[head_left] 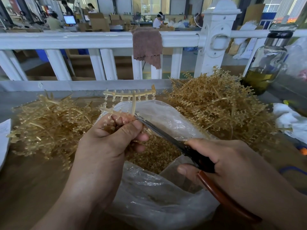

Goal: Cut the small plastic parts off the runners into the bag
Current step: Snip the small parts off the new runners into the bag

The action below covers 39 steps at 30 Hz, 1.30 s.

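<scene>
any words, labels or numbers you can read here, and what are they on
No text here can be read.
Monitor in the background: screen too small and blurred.
Sticker on the white fence rail: marks too small to make out.

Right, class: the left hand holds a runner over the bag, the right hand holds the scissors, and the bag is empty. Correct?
Not empty: the head view shows the bag holding a heap of cut parts. The left hand does hold the runner and the right hand the scissors.
</scene>
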Tool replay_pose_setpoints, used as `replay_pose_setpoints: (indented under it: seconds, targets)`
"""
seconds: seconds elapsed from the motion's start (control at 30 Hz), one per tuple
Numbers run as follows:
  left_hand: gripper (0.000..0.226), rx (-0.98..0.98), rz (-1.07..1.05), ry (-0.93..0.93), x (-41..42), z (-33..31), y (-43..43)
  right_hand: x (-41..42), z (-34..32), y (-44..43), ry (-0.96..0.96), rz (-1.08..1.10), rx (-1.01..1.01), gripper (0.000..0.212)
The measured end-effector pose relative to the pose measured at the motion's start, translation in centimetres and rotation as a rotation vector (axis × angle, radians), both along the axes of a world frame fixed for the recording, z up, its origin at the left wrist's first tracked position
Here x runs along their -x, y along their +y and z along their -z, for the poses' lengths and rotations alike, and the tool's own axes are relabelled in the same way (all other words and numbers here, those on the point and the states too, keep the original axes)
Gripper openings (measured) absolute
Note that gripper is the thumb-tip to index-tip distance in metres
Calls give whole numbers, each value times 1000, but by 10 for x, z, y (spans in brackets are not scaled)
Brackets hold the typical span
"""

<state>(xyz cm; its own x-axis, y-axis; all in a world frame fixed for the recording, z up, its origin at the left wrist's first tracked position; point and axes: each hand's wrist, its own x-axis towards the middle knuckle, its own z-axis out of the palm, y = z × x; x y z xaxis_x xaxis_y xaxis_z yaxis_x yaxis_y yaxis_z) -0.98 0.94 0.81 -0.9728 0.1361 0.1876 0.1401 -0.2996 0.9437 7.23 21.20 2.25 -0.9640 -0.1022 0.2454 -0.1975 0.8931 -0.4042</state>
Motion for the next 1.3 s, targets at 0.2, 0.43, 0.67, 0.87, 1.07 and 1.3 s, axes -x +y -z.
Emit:
replay_pose_setpoints:
  seconds: [0.2,0.43,0.67,0.87,1.07,1.3]
  targets:
    - [11,25,0,-2,1,0,-1,2,3,2,18,-12,-11,50]
    - [8,55,-16,-12,3,2,-2,3,6,3,55,-9,-21,44]
    - [5,86,-34,13,4,4,-2,4,5,3,50,-11,-23,46]
    - [5,84,-27,18,4,4,-2,3,2,3,55,-34,-31,40]
    - [7,53,-6,0,2,3,-1,1,2,2,42,-28,-24,44]
    - [9,40,16,-18,3,4,-3,1,3,0,37,-18,1,46]
